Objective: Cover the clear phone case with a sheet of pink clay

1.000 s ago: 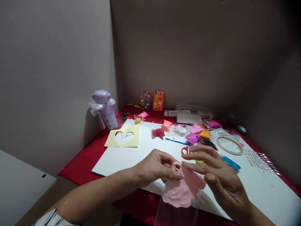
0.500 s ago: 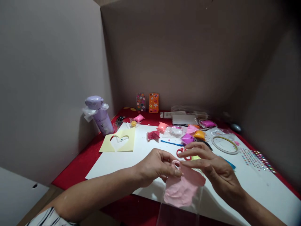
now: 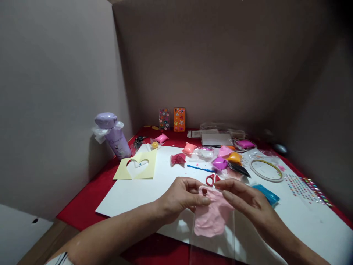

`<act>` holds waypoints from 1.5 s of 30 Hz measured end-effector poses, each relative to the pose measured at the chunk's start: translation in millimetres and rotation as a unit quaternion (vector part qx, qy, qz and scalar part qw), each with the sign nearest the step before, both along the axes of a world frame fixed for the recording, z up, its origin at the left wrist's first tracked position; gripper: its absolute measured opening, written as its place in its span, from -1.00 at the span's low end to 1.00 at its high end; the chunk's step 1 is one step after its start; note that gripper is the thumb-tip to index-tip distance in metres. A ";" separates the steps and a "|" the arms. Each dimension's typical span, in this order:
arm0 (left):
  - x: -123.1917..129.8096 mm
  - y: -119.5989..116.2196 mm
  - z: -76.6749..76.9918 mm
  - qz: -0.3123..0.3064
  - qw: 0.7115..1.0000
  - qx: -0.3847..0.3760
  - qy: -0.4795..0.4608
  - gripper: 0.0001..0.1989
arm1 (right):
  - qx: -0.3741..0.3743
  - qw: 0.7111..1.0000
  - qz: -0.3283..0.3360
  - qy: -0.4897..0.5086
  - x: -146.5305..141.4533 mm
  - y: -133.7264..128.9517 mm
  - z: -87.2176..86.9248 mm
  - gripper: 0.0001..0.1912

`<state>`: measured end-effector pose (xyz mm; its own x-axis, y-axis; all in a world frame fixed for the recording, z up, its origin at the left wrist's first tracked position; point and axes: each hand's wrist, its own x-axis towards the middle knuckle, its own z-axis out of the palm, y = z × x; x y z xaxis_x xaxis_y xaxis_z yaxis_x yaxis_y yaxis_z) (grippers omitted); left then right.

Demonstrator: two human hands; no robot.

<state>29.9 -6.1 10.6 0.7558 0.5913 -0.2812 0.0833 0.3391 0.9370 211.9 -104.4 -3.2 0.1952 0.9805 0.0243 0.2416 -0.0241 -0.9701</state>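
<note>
Pink clay is spread thinly over the upper part of a clear phone case, with a small hole near its top left corner. My left hand grips the case by its left edge, thumb on the clay near the hole. The fingers of my right hand are bent over the top right corner, thumb on the clay and fingertips behind the edge. Below the clay the case is bare and see-through. Red-handled scissors lie just behind the hands.
On the white board lie a yellow sheet with a heart cutout, a blue tool, clay packets, a tape ring and gem stickers. A purple bottle stands left; two decorated cases stand behind.
My right hand has come down from above the case's top edge and now pinches its top right corner. The clay there lies closer to the case. The view has shifted slightly.
</note>
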 end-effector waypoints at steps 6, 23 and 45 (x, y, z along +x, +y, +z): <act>2.3 -3.7 -1.5 -0.026 0.999 -0.004 -0.038 -0.60 | -0.006 0.998 0.011 0.058 -6.7 1.8 -6.3 -0.69; 5.0 -14.6 2.3 0.019 0.999 -0.039 -0.015 -0.61 | 0.334 0.862 0.065 -0.375 10.5 -2.9 -3.3 -0.66; 1.8 -14.4 -1.2 0.011 0.997 -0.061 -0.038 -0.65 | 0.362 0.839 0.028 -0.405 5.0 -5.1 -2.6 -0.69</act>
